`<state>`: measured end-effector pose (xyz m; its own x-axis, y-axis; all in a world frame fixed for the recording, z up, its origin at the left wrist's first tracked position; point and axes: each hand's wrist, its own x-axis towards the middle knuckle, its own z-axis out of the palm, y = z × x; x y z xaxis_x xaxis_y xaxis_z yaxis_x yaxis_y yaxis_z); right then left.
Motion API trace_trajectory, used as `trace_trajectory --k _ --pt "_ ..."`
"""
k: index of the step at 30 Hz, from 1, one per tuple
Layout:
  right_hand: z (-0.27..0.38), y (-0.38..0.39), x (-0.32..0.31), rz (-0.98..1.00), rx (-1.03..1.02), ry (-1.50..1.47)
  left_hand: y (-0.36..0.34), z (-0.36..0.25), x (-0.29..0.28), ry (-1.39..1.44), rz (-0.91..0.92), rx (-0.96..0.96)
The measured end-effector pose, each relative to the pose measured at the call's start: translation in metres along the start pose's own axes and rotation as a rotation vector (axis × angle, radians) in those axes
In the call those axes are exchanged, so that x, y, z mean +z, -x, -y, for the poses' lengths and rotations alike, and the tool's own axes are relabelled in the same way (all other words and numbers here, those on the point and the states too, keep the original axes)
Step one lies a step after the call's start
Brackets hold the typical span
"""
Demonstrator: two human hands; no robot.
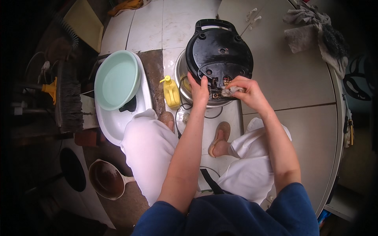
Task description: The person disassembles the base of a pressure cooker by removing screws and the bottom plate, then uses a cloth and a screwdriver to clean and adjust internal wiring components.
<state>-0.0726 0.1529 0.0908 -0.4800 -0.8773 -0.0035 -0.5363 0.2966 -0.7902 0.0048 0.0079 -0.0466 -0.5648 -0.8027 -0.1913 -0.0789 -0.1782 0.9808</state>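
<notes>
In front of me a round black plastic appliance part (220,47) with a carry handle at its far end rests tilted over a shiny metal body (182,70). An opening at its near edge shows coppery inner parts (226,80). My left hand (200,91) grips the near left edge, thumb on top and fingers along the side. In my right hand (249,93) a crumpled greyish-white rag (232,91) is pinched, right at the opening. Whatever the rag touches inside is hidden by it. A black cord (185,105) runs down beside the metal body.
To the left of the cord stands a yellow bottle (171,94). A pale green basin (117,80) sits in a white tub (105,125). Lower left lies a brown-coated pan (106,180); a brush (70,102) is farther left. Grey cloths (305,33) hang over the right cabinet (291,78).
</notes>
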Motion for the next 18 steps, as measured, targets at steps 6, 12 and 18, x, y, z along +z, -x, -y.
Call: trace_trajectory --k 6,12,18 --pt "-0.003 -0.016 0.037 -0.03 -0.287 0.426 -0.001 0.003 0.002 0.025 0.003 0.008" --pt "-0.005 -0.021 0.037 0.107 -0.42 0.686 -0.002 0.006 0.002 -0.023 -0.022 0.048" --pt "-0.01 -0.014 0.034 0.1 -0.464 0.77 0.001 0.001 0.002 -0.022 -0.013 0.039"
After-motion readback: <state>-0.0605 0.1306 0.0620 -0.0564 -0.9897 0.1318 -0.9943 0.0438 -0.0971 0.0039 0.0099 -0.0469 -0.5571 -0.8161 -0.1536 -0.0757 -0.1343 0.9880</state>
